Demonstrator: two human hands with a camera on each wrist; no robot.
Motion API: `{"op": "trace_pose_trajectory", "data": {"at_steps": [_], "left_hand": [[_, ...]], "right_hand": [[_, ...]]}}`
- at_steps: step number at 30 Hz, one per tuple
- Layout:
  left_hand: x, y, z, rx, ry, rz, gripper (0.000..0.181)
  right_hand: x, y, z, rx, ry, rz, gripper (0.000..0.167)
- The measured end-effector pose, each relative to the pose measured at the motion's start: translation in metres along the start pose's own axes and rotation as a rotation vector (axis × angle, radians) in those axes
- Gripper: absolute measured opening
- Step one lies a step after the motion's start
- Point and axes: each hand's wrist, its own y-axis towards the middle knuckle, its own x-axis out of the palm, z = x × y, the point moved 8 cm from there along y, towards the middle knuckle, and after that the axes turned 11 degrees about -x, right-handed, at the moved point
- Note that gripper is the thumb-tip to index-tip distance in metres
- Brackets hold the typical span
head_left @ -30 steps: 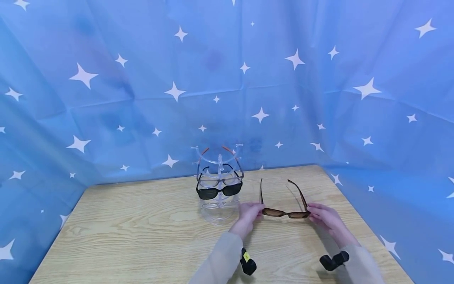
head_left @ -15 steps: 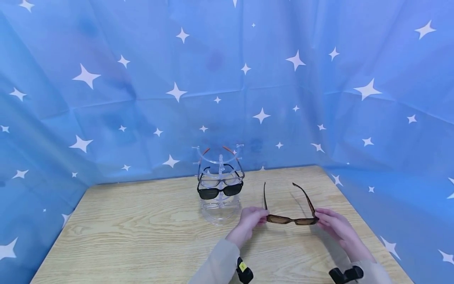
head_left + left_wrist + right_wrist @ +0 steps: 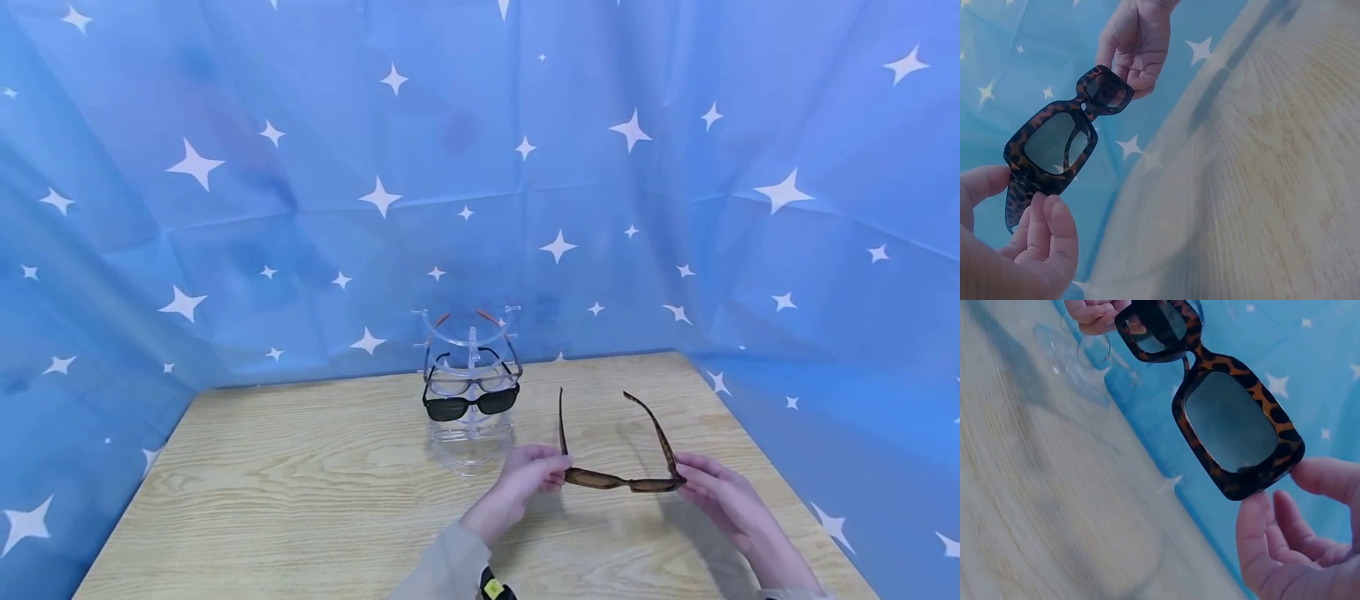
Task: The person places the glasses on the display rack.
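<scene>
Tortoiseshell sunglasses (image 3: 624, 483) hang above the table between both hands, temples unfolded and pointing away from me. At the left end of the frame, my left hand (image 3: 520, 483) pinches the corner by the hinge. My right hand (image 3: 723, 504) pinches the opposite corner. In the left wrist view, the thumb and fingers of the left hand (image 3: 1025, 240) grip either side of that hinge. The right wrist view has the sunglasses (image 3: 1232, 425) with dark lenses, their lower corner between the thumb and fingertips of the right hand (image 3: 1300, 531).
Left of the hands stands a clear eyewear display rack (image 3: 471, 454). It carries black sunglasses (image 3: 471, 407) and, above them, grey-framed eyeglasses (image 3: 471, 384) with orange temple tips. Behind the wooden table (image 3: 285, 483) hangs a blue star-patterned cloth (image 3: 450, 125).
Both hands have drawn the tortoiseshell sunglasses toward me and slightly right. The frame now tilts a little, its right end lower. The rack and its glasses have stayed put.
</scene>
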Motion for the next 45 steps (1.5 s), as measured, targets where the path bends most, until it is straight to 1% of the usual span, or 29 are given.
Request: {"op": "trace_pose_trajectory", "data": {"at_steps": [3,5,10,14,18,23,27,31,34,39,45], "left_hand": [[-0.003,-0.01,0.005,0.007,0.017,-0.01,0.02],[-0.004,-0.016,0.008,0.013,0.015,-0.012,0.02],[-0.006,-0.03,0.016,0.029,0.004,-0.016,0.018],[-0.008,-0.04,0.022,0.044,0.016,-0.019,0.019],[-0.009,-0.047,0.029,0.054,0.007,-0.027,0.018],[-0.01,-0.057,0.037,0.073,-0.01,-0.045,0.019],[-0.012,-0.065,0.044,0.084,-0.011,-0.055,0.02],[-0.016,-0.073,0.054,0.111,-0.003,-0.063,0.021],[-0.018,-0.078,0.062,0.12,-0.006,-0.067,0.021],[-0.024,-0.084,0.069,0.116,-0.017,-0.066,0.018],[-0.031,-0.091,0.082,0.149,-0.006,-0.067,0.016]], "right_hand": [[0.007,-0.004,-0.004,-0.03,0.062,-0.05,0.025],[0.011,-0.007,-0.007,-0.037,0.082,-0.067,0.025],[0.02,-0.011,-0.014,-0.042,0.09,-0.084,0.025],[0.026,-0.014,-0.02,-0.07,0.112,-0.115,0.028],[0.031,-0.016,-0.028,-0.102,0.133,-0.136,0.031],[0.037,-0.017,-0.037,-0.124,0.129,-0.151,0.032],[0.043,-0.017,-0.045,-0.148,0.134,-0.188,0.034],[0.051,-0.015,-0.052,-0.158,0.134,-0.223,0.034],[0.057,-0.013,-0.056,-0.157,0.122,-0.229,0.032],[0.066,-0.009,-0.063,-0.167,0.123,-0.232,0.031],[0.077,-0.002,-0.07,-0.183,0.132,-0.244,0.032]]}}
